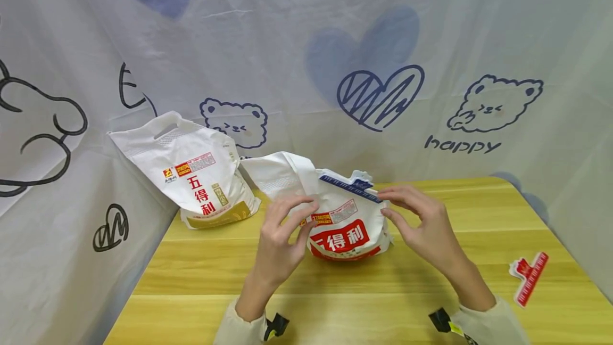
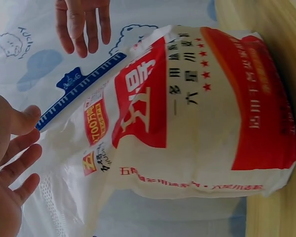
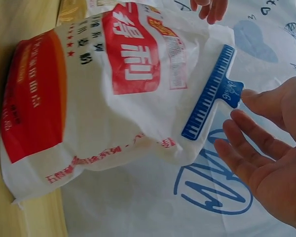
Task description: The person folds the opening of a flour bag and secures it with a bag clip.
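A white flour bag [image 1: 342, 222] with red print stands on the table, its top folded and held by a blue sealing clip [image 1: 351, 188]. My left hand [image 1: 284, 238] is at the bag's left side, thumb and fingers apart and loosely bent; in the left wrist view its thumb is by the end of the blue clip [image 2: 81, 89]. At the bag's right side is my right hand [image 1: 423, 222], with its fingertips near the clip's right end. In the right wrist view, the right thumb [image 3: 266, 101] is beside the clip's tab, fingers spread and holding nothing.
A second white flour bag [image 1: 201, 174] with a gold base leans at the back left against the printed curtain [image 1: 287, 68]. A red sealing clip [image 1: 529, 278] lies on the right of the wooden table [image 1: 191, 292].
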Demonstrator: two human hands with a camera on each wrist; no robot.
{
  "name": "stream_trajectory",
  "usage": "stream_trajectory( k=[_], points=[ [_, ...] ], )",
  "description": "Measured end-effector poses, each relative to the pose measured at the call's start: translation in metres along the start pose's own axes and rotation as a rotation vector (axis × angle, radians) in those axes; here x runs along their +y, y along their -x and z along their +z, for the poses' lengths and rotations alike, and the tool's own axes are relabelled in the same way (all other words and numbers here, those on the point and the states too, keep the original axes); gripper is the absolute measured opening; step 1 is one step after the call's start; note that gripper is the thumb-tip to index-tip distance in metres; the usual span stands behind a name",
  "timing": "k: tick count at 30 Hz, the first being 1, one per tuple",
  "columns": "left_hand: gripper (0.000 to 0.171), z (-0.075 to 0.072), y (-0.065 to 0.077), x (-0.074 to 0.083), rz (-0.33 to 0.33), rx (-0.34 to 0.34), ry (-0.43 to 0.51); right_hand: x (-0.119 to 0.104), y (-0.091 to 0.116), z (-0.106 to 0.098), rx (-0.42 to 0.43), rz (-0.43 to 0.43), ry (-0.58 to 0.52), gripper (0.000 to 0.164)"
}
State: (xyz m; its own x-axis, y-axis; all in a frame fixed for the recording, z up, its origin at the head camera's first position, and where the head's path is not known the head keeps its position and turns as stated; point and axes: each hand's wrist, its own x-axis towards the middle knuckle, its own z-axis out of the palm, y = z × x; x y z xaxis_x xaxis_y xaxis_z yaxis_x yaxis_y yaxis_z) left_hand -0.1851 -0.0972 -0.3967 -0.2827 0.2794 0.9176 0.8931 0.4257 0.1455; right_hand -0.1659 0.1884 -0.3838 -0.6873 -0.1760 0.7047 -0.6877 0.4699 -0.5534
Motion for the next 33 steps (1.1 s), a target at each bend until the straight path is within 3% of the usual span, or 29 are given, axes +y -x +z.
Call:
stream_trajectory(
  k=[10, 19, 23, 33],
  points=[
    [0.032, 0.003, 0.021, 0.002, -0.026, -0.192, -0.073, 0.007, 0.015, 0.011, -0.066, -0.045, 0.063, 0.036],
    [0.026, 0.011, 0.035, 0.014, 0.003, -0.298, -0.077, 0.012, 0.033, 0.022, -0.129, -0.095, 0.104, 0.037],
    [0.022, 0.018, 0.042, 0.019, 0.026, -0.359, -0.138, 0.014, 0.040, 0.026, -0.164, -0.137, 0.148, 0.036],
    [0.020, 0.034, 0.052, 0.015, 0.044, -0.383, -0.220, 0.021, 0.049, 0.037, -0.252, -0.215, 0.291, 0.037]
  ],
)
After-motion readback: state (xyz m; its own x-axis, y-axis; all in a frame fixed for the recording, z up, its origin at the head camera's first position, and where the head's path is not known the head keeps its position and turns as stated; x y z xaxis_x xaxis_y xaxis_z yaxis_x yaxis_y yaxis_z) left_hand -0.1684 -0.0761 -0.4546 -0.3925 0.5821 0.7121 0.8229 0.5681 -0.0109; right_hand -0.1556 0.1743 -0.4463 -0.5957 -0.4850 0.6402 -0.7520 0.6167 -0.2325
